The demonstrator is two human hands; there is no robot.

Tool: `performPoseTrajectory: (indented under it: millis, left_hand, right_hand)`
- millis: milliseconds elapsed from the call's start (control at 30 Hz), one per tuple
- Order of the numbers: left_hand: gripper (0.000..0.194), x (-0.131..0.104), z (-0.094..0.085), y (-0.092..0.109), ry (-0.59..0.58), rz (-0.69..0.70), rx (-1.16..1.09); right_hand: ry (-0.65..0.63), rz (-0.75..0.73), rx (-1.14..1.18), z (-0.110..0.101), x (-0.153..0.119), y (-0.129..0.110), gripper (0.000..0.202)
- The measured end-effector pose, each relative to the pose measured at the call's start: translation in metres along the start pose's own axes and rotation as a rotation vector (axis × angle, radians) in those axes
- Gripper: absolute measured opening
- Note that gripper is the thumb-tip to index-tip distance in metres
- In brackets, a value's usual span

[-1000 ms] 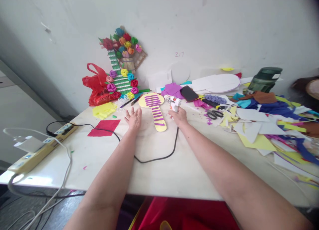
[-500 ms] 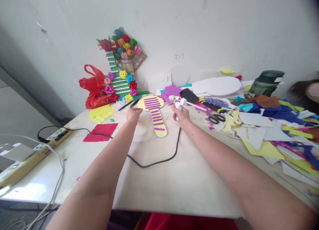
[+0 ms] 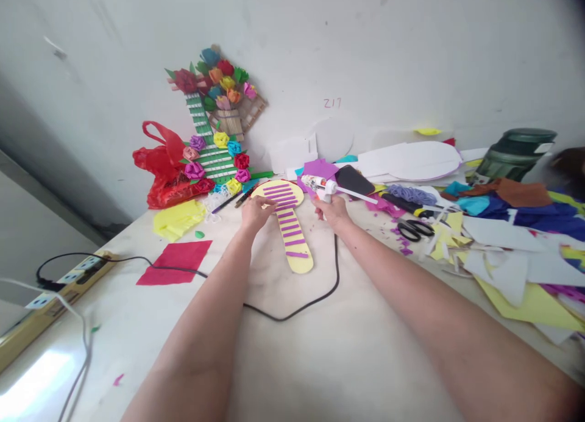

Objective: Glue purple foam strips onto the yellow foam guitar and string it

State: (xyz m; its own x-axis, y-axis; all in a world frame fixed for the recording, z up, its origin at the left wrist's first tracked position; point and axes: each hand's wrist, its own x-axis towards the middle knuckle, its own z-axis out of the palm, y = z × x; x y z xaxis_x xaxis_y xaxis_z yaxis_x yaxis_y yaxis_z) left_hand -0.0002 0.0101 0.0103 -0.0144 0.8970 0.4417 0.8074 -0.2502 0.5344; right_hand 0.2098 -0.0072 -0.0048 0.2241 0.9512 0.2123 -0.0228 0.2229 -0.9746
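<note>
A yellow cutout (image 3: 299, 264), with a round top and a long stem, lies on the table with purple strips across it. My left hand (image 3: 256, 214) rests over the lower left edge of the round part, fingers stretched toward the strips; no held thing shows in it. To the right of the cutout, my right hand (image 3: 334, 211) is wrapped round a white hot glue gun (image 3: 325, 189). A white glue stick (image 3: 359, 194) sticks out of its back, and the nozzle faces left. The gun's black cord (image 3: 315, 301) loops over the table below.
Black scissors (image 3: 415, 229) and heaped paper scraps (image 3: 498, 233) lie to the right, with a dark green bottle (image 3: 514, 157) behind. On the left are red paper (image 3: 176, 263), yellow paper (image 3: 180, 219) and a power strip (image 3: 59, 303). A paper-flower craft (image 3: 214, 144) leans on the wall.
My left hand has moved right, from beside the cutout's edge onto its lower round part. My right hand still grips the glue gun. The camera view has shifted slightly.
</note>
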Motion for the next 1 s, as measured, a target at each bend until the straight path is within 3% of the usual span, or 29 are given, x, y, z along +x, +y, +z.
performPoseTrajectory:
  millis: [500,800,1000]
  left_hand:
    - [0.020,-0.006,0.012,0.008,-0.081,0.152,0.178]
    - [0.016,-0.003,0.013,0.002,-0.113,0.341,0.142]
    - [0.010,-0.003,0.011,0.003,-0.126,0.346,0.101]
  right_hand:
    - [-0.001,0.052,0.069,-0.002,-0.005,0.000,0.011]
    - [-0.010,0.045,0.057,-0.002,-0.003,0.003,0.013]
    - [-0.013,0.034,0.042,-0.002,-0.005,0.001,0.012]
